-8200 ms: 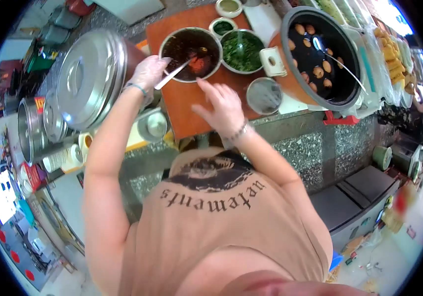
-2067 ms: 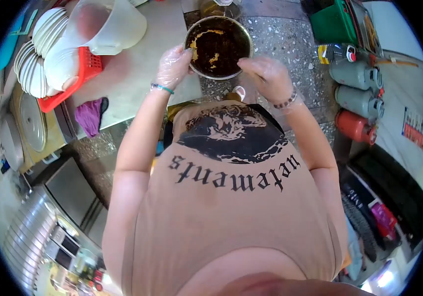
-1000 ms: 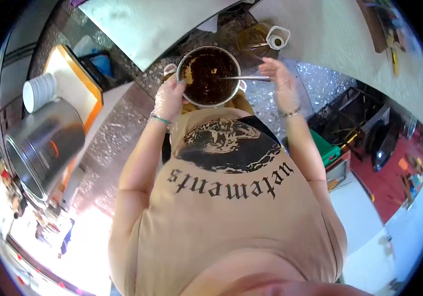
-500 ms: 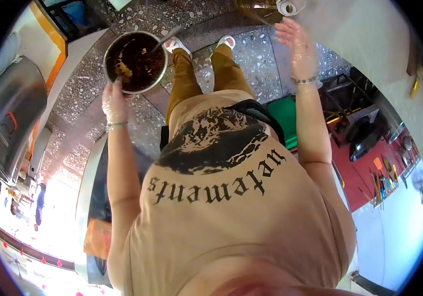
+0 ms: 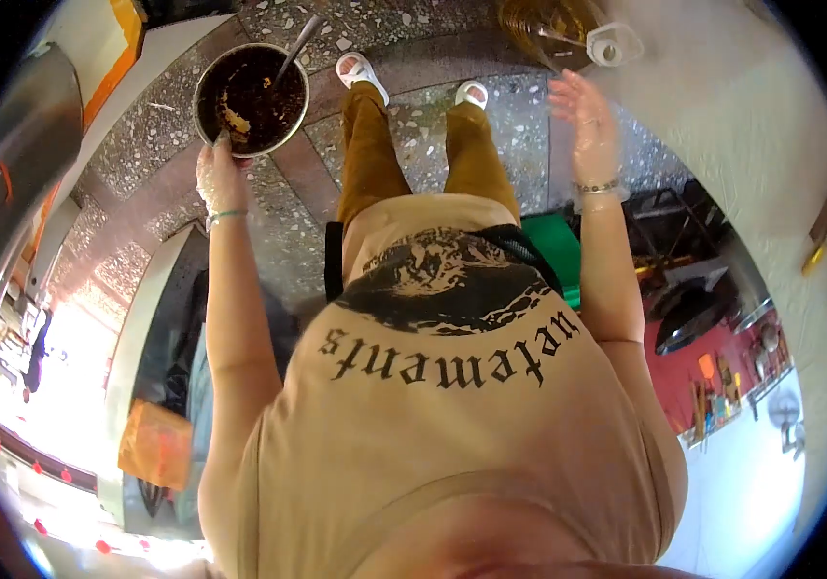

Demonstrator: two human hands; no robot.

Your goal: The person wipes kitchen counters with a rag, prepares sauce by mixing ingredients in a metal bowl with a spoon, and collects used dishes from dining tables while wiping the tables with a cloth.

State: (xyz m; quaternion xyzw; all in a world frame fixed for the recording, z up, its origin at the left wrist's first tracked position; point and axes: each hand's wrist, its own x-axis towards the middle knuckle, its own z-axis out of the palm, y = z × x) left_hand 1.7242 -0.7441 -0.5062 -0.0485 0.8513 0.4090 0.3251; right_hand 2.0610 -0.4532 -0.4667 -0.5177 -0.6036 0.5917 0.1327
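My left hand [image 5: 223, 181], in a clear thin glove, grips the near rim of a round metal bowl [image 5: 278, 149] with its thumb over the edge. Dark brown sauce or paste [image 5: 264, 108] fills part of the bowl, with a lighter tan patch near the thumb. A metal spoon [image 5: 301, 41] leans in it, handle pointing up and right. My right hand [image 5: 589, 130], also gloved, is empty with its fingers stretched out. Just beyond those fingers is a big clear plastic container [image 5: 541, 27] with amber contents and a whitish open neck [image 5: 610, 45].
To my right runs a pale surface [image 5: 751, 125]. Below it are a green box [image 5: 554, 253], a dark wok [image 5: 691, 314] and several utensils [image 5: 717, 396]. At left stand a large steel vessel [image 5: 46, 116] and an orange-edged counter [image 5: 116, 58]. A brown bag or box [image 5: 155, 446] is behind my left arm.
My view has shifted as I moved. The bowl in my left hand sits slightly farther up and left in view. More of the amber container shows beside my right hand, which remains open.
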